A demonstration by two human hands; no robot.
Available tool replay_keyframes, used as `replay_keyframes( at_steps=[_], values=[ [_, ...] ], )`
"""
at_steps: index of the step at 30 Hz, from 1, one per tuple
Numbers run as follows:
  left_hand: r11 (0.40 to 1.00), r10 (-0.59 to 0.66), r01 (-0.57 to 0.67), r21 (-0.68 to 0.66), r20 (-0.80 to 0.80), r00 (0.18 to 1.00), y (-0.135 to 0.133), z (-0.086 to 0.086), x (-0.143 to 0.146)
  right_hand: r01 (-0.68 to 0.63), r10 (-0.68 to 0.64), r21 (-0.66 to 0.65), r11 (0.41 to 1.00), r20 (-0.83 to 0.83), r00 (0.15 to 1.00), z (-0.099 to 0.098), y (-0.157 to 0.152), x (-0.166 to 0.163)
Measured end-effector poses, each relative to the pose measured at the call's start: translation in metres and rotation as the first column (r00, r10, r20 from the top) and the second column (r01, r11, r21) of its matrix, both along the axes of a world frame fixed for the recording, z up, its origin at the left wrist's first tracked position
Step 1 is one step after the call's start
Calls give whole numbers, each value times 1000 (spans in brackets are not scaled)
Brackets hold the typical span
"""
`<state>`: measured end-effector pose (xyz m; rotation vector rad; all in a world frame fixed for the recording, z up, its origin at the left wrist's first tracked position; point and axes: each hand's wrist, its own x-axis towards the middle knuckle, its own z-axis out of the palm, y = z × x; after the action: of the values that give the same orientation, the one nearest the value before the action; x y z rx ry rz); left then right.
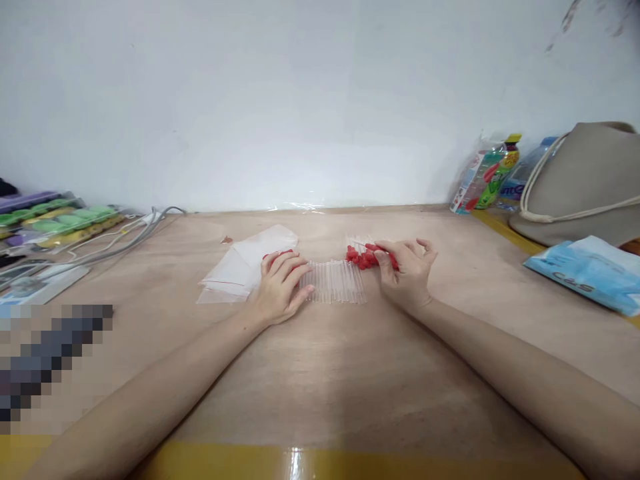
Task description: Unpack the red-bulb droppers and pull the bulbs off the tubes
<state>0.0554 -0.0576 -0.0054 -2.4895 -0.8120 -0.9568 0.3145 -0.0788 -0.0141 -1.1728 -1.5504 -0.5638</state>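
Observation:
A row of thin clear tubes [333, 281] lies side by side on the wooden table. My left hand [283, 287] rests over the row's left end, fingers extended and slightly bent, thumb apart. Red pieces [280, 253] show behind its knuckles, mostly covered by the hand. To the right, a heap of red rubber-looking bulbs [363, 259] has thin clear stems [361, 241] pointing away from me. Over this heap, my right hand [406, 270] is closed, thumb against index finger, on one red bulb [373, 247]; its other fingers stick out.
Clear plastic bags [250, 263] lie left of my left hand. Cables [135, 237] and green and purple packs [60, 220] are at far left. Drink bottles [487, 175], a grey bag [585, 183] and a blue tissue pack [585, 273] stand or lie at right. A wall [320, 107] closes the back.

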Motion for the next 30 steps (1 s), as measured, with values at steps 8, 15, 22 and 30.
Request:
replay_keyframes(
  at_steps=[8, 15, 22, 30],
  values=[
    [991, -42, 51, 122, -73, 996, -2, 1, 7, -415, 431, -124, 901, 150, 890, -8, -21, -12],
    [974, -92, 108, 199, -92, 992, -9, 0, 19, -472, 504, -193, 860, 184, 844, -13, -18, -13],
    [965, -87, 112, 235, -114, 990, -14, -1, 24, -314, 361, -192, 930, 301, 883, -10, -18, -24],
    [965, -93, 130, 229, -164, 982, -21, -2, 29, -315, 329, -105, 943, 421, 845, -10, -22, -24]
  ],
)
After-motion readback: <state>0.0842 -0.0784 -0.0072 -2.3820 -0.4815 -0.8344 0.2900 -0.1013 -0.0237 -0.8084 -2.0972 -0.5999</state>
